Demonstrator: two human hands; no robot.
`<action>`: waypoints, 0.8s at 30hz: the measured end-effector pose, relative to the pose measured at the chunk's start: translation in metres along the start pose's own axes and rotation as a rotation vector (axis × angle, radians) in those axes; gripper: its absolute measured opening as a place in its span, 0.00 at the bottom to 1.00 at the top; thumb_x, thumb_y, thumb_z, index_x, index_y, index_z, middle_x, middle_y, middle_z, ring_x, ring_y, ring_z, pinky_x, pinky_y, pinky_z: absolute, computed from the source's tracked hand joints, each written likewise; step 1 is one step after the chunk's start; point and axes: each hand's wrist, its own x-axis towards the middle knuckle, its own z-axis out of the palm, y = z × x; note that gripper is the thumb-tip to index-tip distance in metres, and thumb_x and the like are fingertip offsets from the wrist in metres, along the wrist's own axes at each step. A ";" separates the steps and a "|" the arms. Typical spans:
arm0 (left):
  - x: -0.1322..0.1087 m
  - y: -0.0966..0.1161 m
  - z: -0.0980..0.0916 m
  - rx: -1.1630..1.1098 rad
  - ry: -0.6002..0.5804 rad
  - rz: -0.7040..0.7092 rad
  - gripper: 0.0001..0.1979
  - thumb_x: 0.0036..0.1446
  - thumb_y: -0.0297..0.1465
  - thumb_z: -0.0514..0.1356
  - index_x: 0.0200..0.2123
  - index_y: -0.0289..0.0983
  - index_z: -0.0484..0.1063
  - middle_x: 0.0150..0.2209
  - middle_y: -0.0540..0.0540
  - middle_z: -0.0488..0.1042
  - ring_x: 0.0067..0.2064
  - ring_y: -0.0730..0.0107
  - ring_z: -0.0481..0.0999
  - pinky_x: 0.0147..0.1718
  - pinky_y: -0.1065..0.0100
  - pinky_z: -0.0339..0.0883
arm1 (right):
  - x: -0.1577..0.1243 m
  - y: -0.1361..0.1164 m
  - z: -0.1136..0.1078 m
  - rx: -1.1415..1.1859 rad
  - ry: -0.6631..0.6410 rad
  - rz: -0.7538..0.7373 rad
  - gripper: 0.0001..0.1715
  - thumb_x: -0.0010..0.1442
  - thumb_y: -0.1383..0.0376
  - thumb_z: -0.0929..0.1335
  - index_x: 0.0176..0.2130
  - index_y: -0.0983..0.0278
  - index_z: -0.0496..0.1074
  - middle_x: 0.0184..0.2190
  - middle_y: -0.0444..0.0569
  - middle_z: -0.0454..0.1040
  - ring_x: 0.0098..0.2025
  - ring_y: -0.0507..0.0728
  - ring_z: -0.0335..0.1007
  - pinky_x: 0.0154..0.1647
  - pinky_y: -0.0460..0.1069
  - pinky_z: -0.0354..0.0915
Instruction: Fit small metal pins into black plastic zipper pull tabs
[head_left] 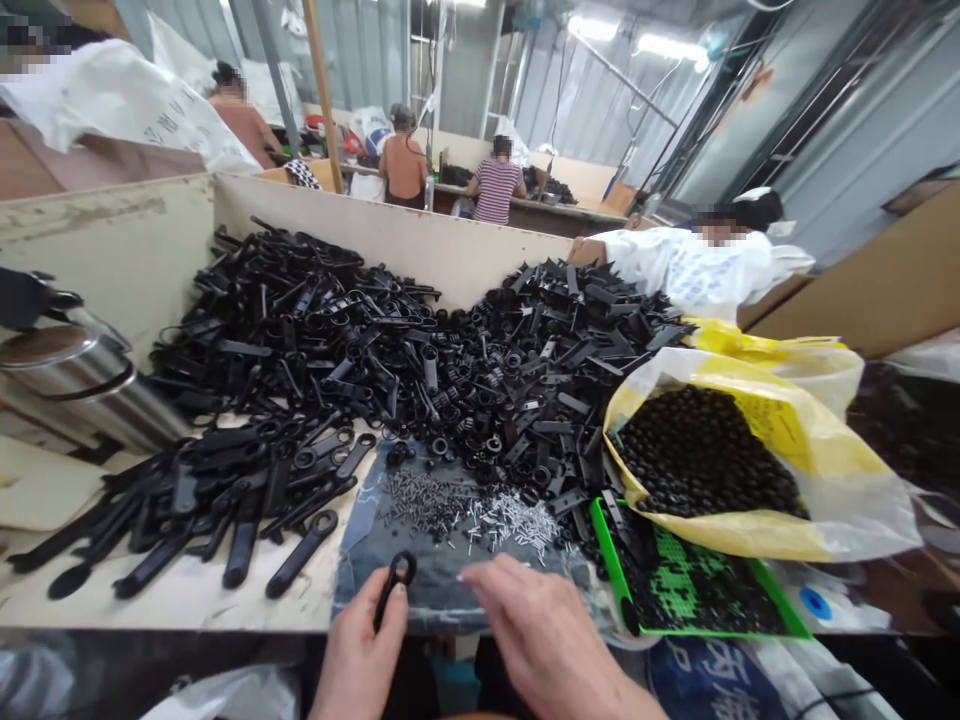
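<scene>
My left hand [365,640], low in the middle of the view, pinches a black ringed part [395,585] upright between thumb and fingers. To its right is my right hand [536,625], back up, its fingers bent together over the near edge of a dark blue cloth [442,575]. A tiny pale thing shows at its fingertips, too small to name. Just beyond the hands, silver pins [517,525] and darker pins [424,500] lie loose on the cloth. Finished-looking black handles [240,535] lie spread to the left.
Heaped black parts [337,340] fill the back of the bench. A yellow-white bag [832,500] of black beads and a green tray [611,565] stand right. At left is a steel cylinder [135,400]. Several people work beyond the partition [322,220].
</scene>
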 end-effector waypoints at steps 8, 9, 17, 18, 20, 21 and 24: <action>0.005 0.040 -0.006 -0.360 -0.013 -0.165 0.27 0.45 0.51 0.70 0.40 0.35 0.75 0.18 0.58 0.63 0.16 0.83 0.51 0.16 0.78 0.44 | 0.071 0.089 -0.048 0.060 0.304 0.384 0.20 0.70 0.55 0.63 0.52 0.63 0.76 0.26 0.43 0.76 0.29 0.54 0.73 0.31 0.45 0.64; 0.004 0.044 -0.002 -0.356 -0.032 -0.148 0.28 0.45 0.51 0.70 0.42 0.35 0.76 0.20 0.56 0.66 0.17 0.81 0.55 0.17 0.77 0.47 | 0.086 0.096 -0.049 0.029 0.304 0.398 0.18 0.68 0.55 0.65 0.49 0.61 0.77 0.26 0.43 0.77 0.30 0.55 0.74 0.32 0.46 0.63; 0.004 0.059 0.010 -0.725 -0.264 -0.382 0.23 0.52 0.38 0.66 0.50 0.33 0.75 0.37 0.42 0.80 0.35 0.66 0.74 0.33 0.68 0.64 | 0.133 0.115 -0.038 0.020 0.313 0.435 0.05 0.61 0.62 0.71 0.35 0.62 0.77 0.31 0.50 0.82 0.36 0.60 0.78 0.38 0.50 0.64; 0.005 0.060 0.008 -0.772 -0.275 -0.408 0.23 0.53 0.37 0.65 0.50 0.32 0.74 0.38 0.41 0.80 0.35 0.66 0.74 0.33 0.68 0.64 | 0.129 0.117 -0.040 0.054 0.329 0.431 0.06 0.61 0.62 0.70 0.35 0.63 0.77 0.30 0.50 0.81 0.34 0.60 0.78 0.37 0.50 0.65; 0.007 0.062 0.006 -0.829 -0.275 -0.437 0.22 0.56 0.35 0.62 0.52 0.31 0.72 0.40 0.39 0.81 0.36 0.65 0.75 0.32 0.68 0.64 | 0.115 0.115 -0.042 0.135 0.378 0.415 0.09 0.63 0.61 0.69 0.37 0.64 0.75 0.32 0.51 0.81 0.34 0.59 0.77 0.38 0.50 0.67; 0.008 0.063 0.006 -0.839 -0.269 -0.442 0.22 0.58 0.35 0.61 0.54 0.31 0.70 0.41 0.38 0.81 0.37 0.65 0.75 0.33 0.68 0.64 | 0.106 0.110 -0.041 0.180 0.394 0.395 0.11 0.63 0.59 0.68 0.38 0.65 0.75 0.34 0.51 0.81 0.35 0.58 0.78 0.38 0.49 0.68; 0.009 0.065 0.013 -0.843 -0.217 -0.444 0.21 0.61 0.34 0.57 0.56 0.33 0.68 0.44 0.38 0.81 0.40 0.64 0.76 0.33 0.68 0.63 | 0.074 0.078 -0.023 0.395 0.466 0.272 0.15 0.65 0.54 0.68 0.38 0.65 0.74 0.31 0.49 0.80 0.31 0.55 0.76 0.32 0.46 0.70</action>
